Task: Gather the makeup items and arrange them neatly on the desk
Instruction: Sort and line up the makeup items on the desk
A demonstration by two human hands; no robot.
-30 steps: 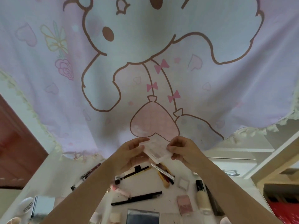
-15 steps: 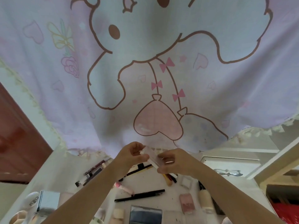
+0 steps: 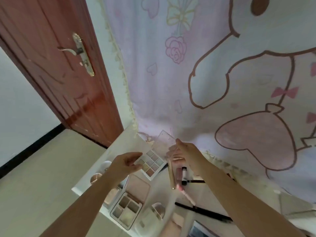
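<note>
Since the earlier frame both hands have shifted toward the desk's (image 3: pixel 119 144) left corner, and the palette lies opened. Left hand (image 3: pixel 125 164): fingers curled, pinching the nine-pan eyeshadow palette (image 3: pixel 150 164) by its left corner. Right hand (image 3: pixel 183 153): fingertips grasping the clear lid (image 3: pixel 166 139), raised at the palette's far edge. Palette lies diagonally, directly right of the left fingers; left hand nearer. Nearby: four-pan palette (image 3: pixel 126 208) at the front-left edge, gold tube (image 3: pixel 171 175) just right.

Reddish-brown door (image 3: pixel 56 65) with metal handle (image 3: pixel 80 52), white wall (image 3: pixel 20 103), pink cartoon-print curtain (image 3: pixel 196 74), beige floor (image 3: pixel 42 177)
</note>
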